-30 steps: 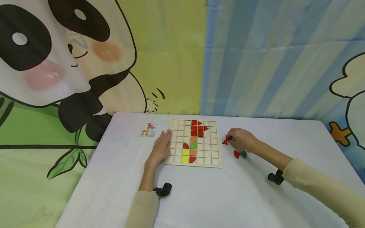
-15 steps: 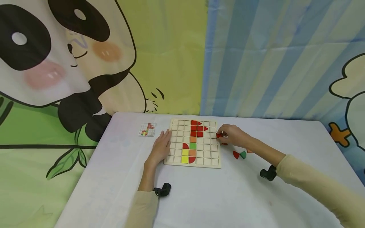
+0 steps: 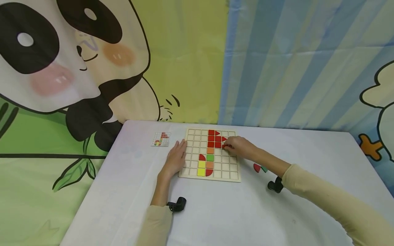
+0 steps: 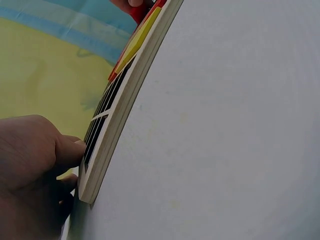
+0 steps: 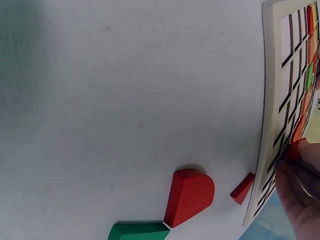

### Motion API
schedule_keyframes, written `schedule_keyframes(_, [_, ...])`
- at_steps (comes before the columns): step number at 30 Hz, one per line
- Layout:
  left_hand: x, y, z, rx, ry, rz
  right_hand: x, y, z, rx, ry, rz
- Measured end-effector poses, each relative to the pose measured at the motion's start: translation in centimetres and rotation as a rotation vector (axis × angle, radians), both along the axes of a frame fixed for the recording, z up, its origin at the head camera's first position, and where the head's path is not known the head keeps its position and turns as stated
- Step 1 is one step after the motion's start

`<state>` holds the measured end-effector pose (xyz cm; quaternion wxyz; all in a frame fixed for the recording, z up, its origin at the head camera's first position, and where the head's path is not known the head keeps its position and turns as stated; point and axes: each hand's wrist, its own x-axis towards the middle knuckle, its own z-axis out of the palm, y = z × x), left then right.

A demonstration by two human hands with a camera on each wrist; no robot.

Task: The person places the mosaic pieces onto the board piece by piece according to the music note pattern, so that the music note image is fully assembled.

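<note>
A wooden grid board point(image 3: 226, 171) lies on the table, its cells partly filled with red, orange, green and yellow blocks. My left hand point(image 3: 174, 159) rests along the board's left edge with fingers extended; in the left wrist view the thumb point(image 4: 70, 150) touches the rim. My right hand point(image 3: 241, 147) pinches a small red block point(image 5: 292, 150) over the board's right half, just below the red pointed block point(image 3: 224, 139). Beside the board's right edge lies a red triangular block point(image 5: 242, 189), hidden by the right arm in the head view.
A small pattern card point(image 3: 161, 139) lies left of the board. A red quarter-round block point(image 3: 257, 167) and a green block point(image 3: 264, 169) lie right of the board on the white table point(image 3: 215, 212). A printed cloth point(image 3: 184, 61) hangs behind.
My right hand has carried the red block leftward from the loose blocks onto the board's right half. The left hand stays at the board's left edge.
</note>
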<state>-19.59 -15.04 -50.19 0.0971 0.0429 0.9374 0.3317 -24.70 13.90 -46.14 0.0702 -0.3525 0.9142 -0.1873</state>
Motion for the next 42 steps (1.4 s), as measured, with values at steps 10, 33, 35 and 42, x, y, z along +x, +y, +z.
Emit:
schedule_keyframes(10, [0.0,0.0,0.1,-0.003,0.009,0.000,-0.5,-0.2,0.0,-0.030,0.010,-0.014])
schedule_keyframes(33, [0.3,0.1,0.2,0.009,0.004,0.000,2.8,4.0,1.8,-0.059,-0.039,-0.084])
schedule_keyframes(35, [0.2,0.1,0.3,0.006,0.005,-0.003,3.8,5.8,2.3,-0.063,-0.033,-0.118])
schedule_keyframes(42, [0.1,0.0,0.1,-0.003,0.007,-0.006,7.1,12.1,2.2,-0.106,-0.057,-0.251])
